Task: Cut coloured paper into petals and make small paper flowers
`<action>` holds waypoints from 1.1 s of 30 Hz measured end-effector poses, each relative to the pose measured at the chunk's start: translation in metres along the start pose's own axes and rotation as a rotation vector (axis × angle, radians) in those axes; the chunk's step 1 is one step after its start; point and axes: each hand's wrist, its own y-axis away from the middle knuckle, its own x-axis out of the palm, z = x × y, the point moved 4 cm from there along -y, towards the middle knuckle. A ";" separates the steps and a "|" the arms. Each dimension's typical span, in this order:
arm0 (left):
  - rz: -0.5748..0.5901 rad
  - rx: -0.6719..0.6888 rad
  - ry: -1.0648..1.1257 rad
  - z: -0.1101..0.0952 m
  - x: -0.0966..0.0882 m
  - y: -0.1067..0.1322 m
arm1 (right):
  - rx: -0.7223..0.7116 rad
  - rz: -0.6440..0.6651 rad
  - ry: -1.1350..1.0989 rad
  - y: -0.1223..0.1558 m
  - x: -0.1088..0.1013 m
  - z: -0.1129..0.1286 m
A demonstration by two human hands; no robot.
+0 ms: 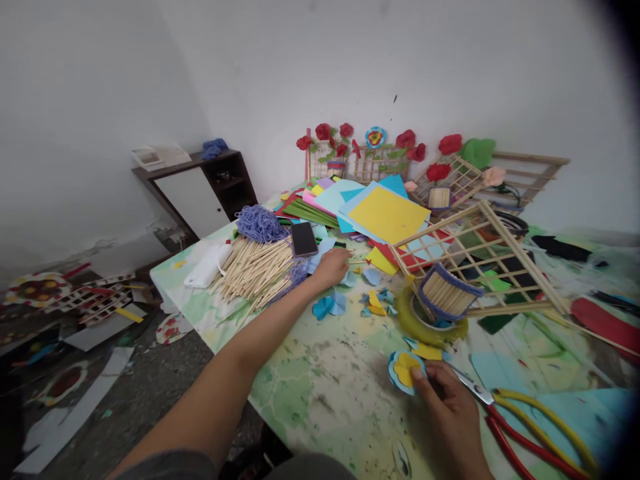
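My right hand [450, 407] pinches a paper flower [403, 371] with layered blue petals and a yellow middle, low over the table. Stretched toward the middle of the table, my left hand [331, 268] has its fingers curled together beside loose blue paper pieces [371, 277]; what they hold, if anything, is too small to tell. Scissors [493, 400] with red and yellow handles lie just right of my right hand. Yellow and blue paper cutouts [376, 305] are scattered between my hands. Behind the flower, a roll of yellow tape [407, 320] lies flat.
A wooden stick lattice [520, 267] with a small stick basket [447, 291] leans over the tape. Bundled sticks [257, 270], purple yarn [260, 223] and a phone [304, 239] lie left. Coloured paper [390, 213] is stacked at the back, before lattices with red paper flowers [406, 139].
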 end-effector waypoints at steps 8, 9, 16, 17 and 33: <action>-0.028 -0.182 -0.077 0.040 -0.081 0.092 | -0.041 -0.001 0.002 -0.001 0.000 0.006; -0.011 -0.224 -0.098 0.051 -0.085 0.106 | -0.043 -0.001 0.006 -0.001 0.001 0.006; 0.085 -0.342 -0.156 0.093 -0.093 0.159 | -0.054 0.028 0.015 -0.001 0.002 0.006; 0.084 -0.346 -0.164 0.095 -0.095 0.161 | -0.055 0.025 0.012 0.000 0.002 0.006; 0.175 -0.443 -0.389 0.107 -0.089 0.136 | -0.055 0.038 0.000 0.000 0.002 0.004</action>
